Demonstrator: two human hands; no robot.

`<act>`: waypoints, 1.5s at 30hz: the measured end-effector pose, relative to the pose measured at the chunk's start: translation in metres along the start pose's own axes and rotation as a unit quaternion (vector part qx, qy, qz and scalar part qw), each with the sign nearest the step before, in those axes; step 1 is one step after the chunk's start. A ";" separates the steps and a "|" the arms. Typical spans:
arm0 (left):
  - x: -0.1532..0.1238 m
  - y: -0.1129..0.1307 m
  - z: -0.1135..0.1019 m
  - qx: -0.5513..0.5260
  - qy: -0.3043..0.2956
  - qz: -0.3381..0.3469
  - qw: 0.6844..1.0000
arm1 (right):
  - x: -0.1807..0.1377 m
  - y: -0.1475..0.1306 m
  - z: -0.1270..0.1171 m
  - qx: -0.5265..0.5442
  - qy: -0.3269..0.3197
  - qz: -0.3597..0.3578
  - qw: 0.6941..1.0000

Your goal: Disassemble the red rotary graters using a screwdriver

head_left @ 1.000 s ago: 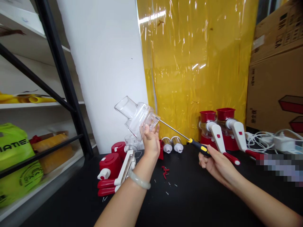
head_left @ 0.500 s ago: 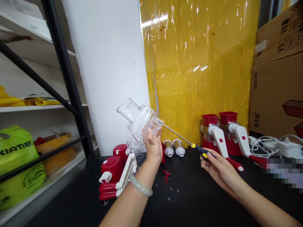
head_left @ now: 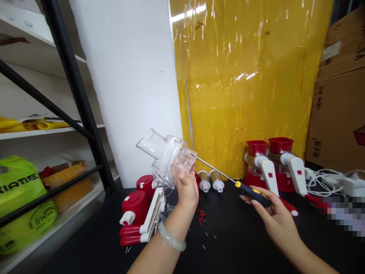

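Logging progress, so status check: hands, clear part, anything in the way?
Left hand holding clear part up, tilted. Right hand gripping screwdriver, shaft end at part's edge. Nothing seen blocking it; loose screws on table below.

Right grip (head_left: 278, 217) rolled around screwdriver handle (head_left: 252, 193), more of it showing.

Left hand (head_left: 186, 184) raised and curled, right hand (head_left: 266, 209) lower in a closed grip, forearms (head_left: 164, 247) slanting inward.
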State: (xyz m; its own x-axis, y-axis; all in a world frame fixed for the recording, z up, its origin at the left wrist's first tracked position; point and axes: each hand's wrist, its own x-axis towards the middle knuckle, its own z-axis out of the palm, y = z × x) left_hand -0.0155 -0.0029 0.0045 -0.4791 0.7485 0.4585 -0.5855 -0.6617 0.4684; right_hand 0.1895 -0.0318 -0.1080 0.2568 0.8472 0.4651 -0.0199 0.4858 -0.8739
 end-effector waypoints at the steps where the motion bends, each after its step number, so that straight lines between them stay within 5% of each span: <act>1: 0.001 0.001 0.000 -0.002 0.001 0.001 1.000 | -0.002 -0.001 0.001 0.007 -0.019 0.012 1.000; 6: 0.003 0.002 -0.001 0.016 -0.018 0.011 1.000 | -0.005 -0.005 0.005 0.086 -0.084 0.051 0.991; 14: -0.004 0.010 0.006 0.012 -0.085 0.052 0.995 | -0.004 -0.011 0.007 0.205 -0.124 0.227 0.944; 29: -0.003 0.007 -0.001 0.063 -0.123 0.132 0.982 | 0.001 -0.014 0.003 0.216 -0.045 0.188 0.957; 37: -0.004 0.004 0.000 0.067 -0.135 0.128 0.980 | 0.012 -0.015 -0.007 0.156 0.013 0.104 0.982; 41: -0.007 0.003 0.002 0.108 -0.124 0.115 0.980 | 0.021 -0.015 -0.011 0.186 -0.007 0.100 0.977; 45: -0.009 0.006 -0.004 0.146 -0.208 0.070 0.965 | 0.028 -0.010 -0.011 0.253 -0.044 0.147 0.955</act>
State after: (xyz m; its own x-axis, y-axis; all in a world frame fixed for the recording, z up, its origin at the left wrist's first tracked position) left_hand -0.0170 -0.0131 0.0005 -0.2014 0.6089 0.7673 -0.2955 -0.7846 0.5451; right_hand 0.2071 -0.0154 -0.0881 0.0865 0.9669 0.2400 -0.5480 0.2473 -0.7991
